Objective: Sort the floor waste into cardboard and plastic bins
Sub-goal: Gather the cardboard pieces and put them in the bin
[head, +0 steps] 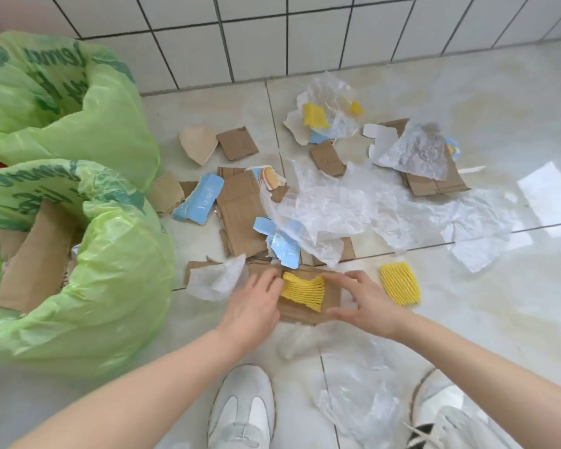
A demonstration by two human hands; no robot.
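Note:
Two bins lined with green bags stand at the left: the near bin (110, 286) holds brown cardboard pieces, and the far bin (88, 124) shows a dark inside. Torn cardboard (240, 209), blue printed card scraps (198, 199), clear plastic film (337, 205) and yellow foam nets lie scattered on the floor. A yellow foam net (303, 291) rests on a cardboard piece (332, 298) in front of me. My left hand (253, 306) touches the net's left edge. My right hand (363, 303) reaches over the cardboard's right side, fingers spread at the net's right edge.
A second yellow foam net (400, 283) lies to the right. A crumpled clear bag (360, 400) lies between my shoes (243, 406). A white tiled wall (272, 37) closes off the back. More plastic and cardboard (428, 170) sit further right.

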